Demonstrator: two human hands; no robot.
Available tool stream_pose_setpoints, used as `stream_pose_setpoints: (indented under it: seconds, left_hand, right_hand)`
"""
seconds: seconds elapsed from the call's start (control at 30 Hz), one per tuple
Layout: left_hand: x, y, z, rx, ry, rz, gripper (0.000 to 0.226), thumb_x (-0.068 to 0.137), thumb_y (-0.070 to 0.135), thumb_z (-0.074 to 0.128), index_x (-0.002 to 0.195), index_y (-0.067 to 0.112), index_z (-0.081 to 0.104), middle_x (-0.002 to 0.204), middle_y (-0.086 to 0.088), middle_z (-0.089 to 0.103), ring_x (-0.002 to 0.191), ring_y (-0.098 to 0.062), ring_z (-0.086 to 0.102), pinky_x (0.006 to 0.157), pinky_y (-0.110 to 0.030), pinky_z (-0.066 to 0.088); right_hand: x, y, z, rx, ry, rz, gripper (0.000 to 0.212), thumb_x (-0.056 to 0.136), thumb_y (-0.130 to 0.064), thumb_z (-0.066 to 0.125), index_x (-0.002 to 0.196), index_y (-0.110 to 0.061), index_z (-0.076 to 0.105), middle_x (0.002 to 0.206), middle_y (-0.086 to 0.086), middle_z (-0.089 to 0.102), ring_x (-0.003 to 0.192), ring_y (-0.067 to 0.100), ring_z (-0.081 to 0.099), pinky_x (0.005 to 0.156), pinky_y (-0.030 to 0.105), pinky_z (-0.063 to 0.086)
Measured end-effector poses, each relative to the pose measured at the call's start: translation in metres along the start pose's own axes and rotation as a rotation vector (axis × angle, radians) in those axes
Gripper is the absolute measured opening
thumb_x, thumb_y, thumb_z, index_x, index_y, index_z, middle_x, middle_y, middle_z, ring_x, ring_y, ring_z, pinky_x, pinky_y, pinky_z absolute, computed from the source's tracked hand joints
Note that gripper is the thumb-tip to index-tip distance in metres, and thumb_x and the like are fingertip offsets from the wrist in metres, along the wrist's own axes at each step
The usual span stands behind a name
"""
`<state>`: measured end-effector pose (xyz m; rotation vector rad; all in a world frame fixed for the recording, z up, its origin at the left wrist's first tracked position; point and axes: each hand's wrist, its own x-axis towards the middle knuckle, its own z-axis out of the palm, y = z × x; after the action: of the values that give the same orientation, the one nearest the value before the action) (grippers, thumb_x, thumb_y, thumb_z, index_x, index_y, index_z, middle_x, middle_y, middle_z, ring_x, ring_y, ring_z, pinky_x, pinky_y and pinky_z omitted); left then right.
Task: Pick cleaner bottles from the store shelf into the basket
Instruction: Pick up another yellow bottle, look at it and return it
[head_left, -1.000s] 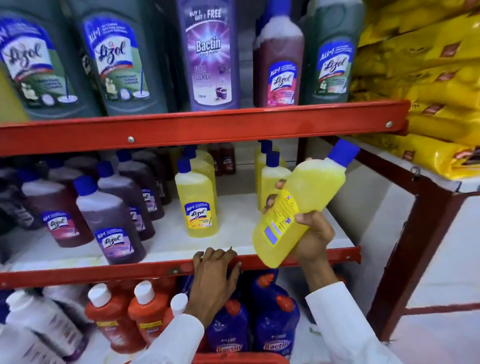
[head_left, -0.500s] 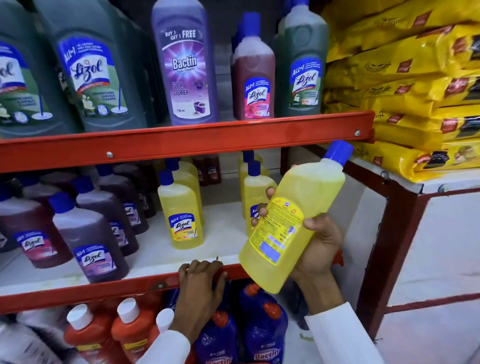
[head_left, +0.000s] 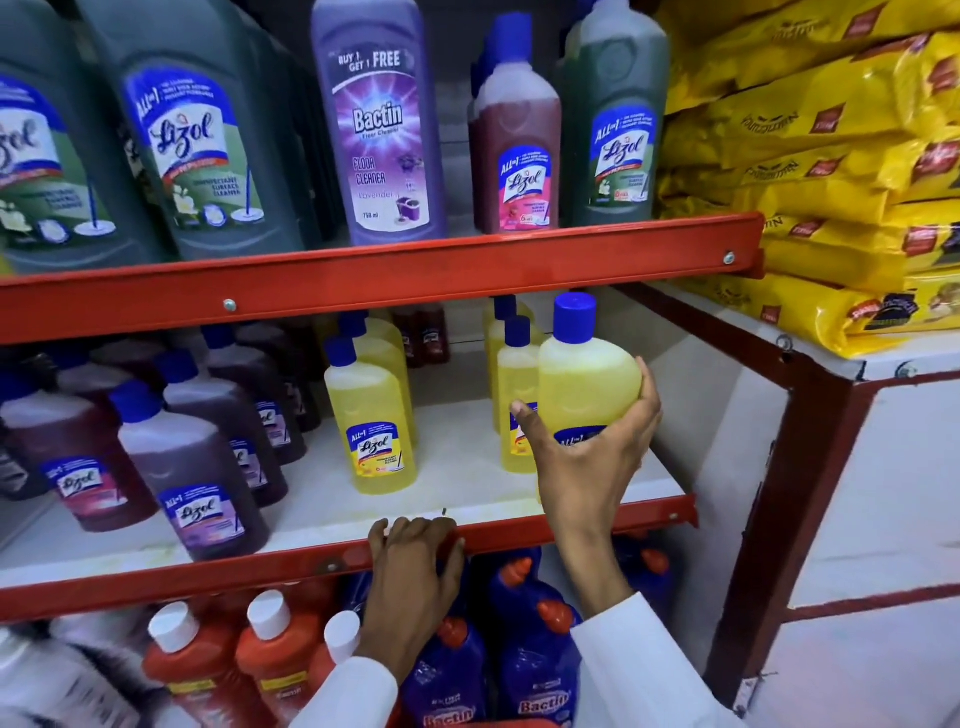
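My right hand (head_left: 584, 467) grips a yellow cleaner bottle (head_left: 587, 382) with a blue cap, held upright over the right end of the middle shelf (head_left: 467, 462). My left hand (head_left: 413, 577) rests with curled fingers on the red front rail of that shelf (head_left: 156, 582) and holds nothing else. More yellow bottles (head_left: 371, 426) stand on the shelf to the left and behind the held one. A thin red rim, perhaps the basket (head_left: 504, 723), shows at the bottom edge.
Dark purple Lizol bottles (head_left: 192, 483) fill the shelf's left side. Big green and purple bottles (head_left: 382, 119) stand on the top shelf. Red-orange (head_left: 192, 670) and blue Bactin bottles (head_left: 535, 654) sit below. Yellow sacks (head_left: 831, 171) are stacked at right.
My right hand has turned the yellow bottle from tilted to upright and moved it back over the middle shelf. My left hand stays on the rail.
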<state>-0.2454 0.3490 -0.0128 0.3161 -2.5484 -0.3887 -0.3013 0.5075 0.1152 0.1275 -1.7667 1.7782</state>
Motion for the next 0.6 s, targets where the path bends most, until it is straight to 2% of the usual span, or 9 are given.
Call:
stream_pose_setpoints:
  seconds: [0.13,0.3,0.6]
  left_hand:
    - [-0.001,-0.001,0.002,0.0,0.012,0.002,0.02,0.087,0.037,0.059,0.103,0.029,0.067,0.094,0.005,0.073,0.094,-0.022,0.062,0.107,-0.048,0.032]
    - [0.0,-0.001,0.004,-0.012,0.036,0.01,0.019,0.086,0.038,0.056,0.1,0.029,0.065,0.096,0.005,0.074,0.095,-0.022,0.062,0.111,-0.047,0.025]
    - [0.0,0.0,0.003,0.003,0.033,0.006,0.018,0.086,0.037,0.058,0.101,0.029,0.065,0.097,0.005,0.073,0.097,-0.021,0.062,0.114,-0.051,0.026]
  right_hand:
    - [0.009,0.015,0.009,0.017,-0.037,0.066,0.11,0.055,-0.036,0.097,0.144,-0.014,0.035,0.143,0.007,0.046,0.133,0.028,0.045,0.108,0.059,0.043]
    - [0.013,0.032,0.025,-0.011,-0.133,0.108,0.112,0.056,-0.031,0.098,0.144,-0.011,0.032,0.142,0.009,0.045,0.132,0.028,0.046,0.106,0.057,0.046]
    - [0.007,0.057,0.033,-0.078,-0.224,0.098,0.109,0.059,-0.026,0.097,0.145,-0.013,0.03,0.143,0.008,0.04,0.134,0.029,0.042,0.106,0.06,0.045]
